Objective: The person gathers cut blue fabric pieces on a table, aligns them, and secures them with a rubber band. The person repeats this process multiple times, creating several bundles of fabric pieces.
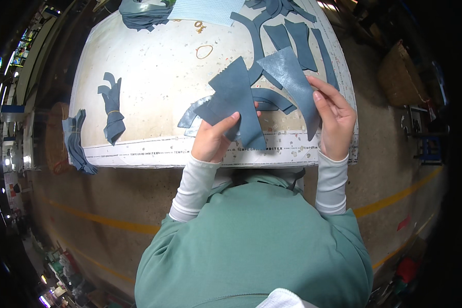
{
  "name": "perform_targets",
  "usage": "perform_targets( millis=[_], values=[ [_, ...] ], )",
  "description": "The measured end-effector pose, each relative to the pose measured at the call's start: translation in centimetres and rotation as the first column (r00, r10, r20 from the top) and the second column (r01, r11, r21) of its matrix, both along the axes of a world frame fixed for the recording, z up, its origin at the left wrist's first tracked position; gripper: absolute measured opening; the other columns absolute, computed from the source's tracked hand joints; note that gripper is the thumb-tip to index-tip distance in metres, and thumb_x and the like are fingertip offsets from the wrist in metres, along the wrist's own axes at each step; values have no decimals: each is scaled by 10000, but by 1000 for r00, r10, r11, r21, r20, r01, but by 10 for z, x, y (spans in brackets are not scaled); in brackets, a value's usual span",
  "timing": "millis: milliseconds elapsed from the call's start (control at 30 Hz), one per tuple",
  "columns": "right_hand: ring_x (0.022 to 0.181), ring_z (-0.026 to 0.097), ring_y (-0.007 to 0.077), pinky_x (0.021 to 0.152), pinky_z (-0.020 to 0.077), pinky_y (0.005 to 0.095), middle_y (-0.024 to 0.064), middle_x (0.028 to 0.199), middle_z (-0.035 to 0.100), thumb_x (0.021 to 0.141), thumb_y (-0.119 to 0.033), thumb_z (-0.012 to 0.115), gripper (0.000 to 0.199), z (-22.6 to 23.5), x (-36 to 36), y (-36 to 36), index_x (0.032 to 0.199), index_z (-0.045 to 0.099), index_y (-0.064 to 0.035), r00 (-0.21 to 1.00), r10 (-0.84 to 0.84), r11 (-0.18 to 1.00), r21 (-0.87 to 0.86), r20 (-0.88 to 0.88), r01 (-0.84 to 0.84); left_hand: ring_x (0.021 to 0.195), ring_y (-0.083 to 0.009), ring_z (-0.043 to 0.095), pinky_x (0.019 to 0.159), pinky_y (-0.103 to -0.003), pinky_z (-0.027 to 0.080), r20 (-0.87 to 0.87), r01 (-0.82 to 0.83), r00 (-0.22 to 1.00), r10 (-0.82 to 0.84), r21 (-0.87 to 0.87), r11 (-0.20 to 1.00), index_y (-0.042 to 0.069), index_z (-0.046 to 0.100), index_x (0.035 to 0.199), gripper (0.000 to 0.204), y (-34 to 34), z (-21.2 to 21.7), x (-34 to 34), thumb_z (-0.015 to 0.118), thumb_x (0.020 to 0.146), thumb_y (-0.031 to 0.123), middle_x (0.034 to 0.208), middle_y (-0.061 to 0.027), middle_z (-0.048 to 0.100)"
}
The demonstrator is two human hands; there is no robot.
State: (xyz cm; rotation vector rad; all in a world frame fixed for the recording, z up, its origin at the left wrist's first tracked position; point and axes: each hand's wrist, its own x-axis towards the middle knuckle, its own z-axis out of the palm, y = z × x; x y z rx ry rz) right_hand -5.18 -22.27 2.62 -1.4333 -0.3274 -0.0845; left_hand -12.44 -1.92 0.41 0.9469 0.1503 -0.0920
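Over the table's (154, 87) near side, left hand (214, 137) pinches overlapping blue pieces (230, 100), thumb on top; right hand (337, 120) grips a curved blue piece (294, 74) at its right edge, thumb and fingers closed. Banded blue bundle (112, 107) lies on table, well left of both hands.

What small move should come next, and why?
Probably move the right hand leftward, laying its tapered piece onto the overlapping blue pieces in the left hand. The right pinches its piece by one edge, apart from the left's.
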Motion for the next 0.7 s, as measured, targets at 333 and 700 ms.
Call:
perform_targets(
  millis=[333,700],
  values=[
    [896,547,96,817,437,208,83,1047,590,827,42,545,248,-27,-13,31,1069,598,38,953,248,968,25,-175,-248,1054,-215,566,885,-327,474,-189,-106,981,47,-317,943,-32,465,1195,364,-11,-9,5,456,926,213,1149,-132,566],
    [805,540,64,709,462,174,59,997,552,799,75,570,251,-38,-12,41,1035,629,16,985,167,980,-104,-40,-171,942,-155,605,791,-291,504,-217,-188,963,160,-116,975,-19,534,1091,257,-20,-6,7,481,919,164,1051,-82,610]
  ],
)
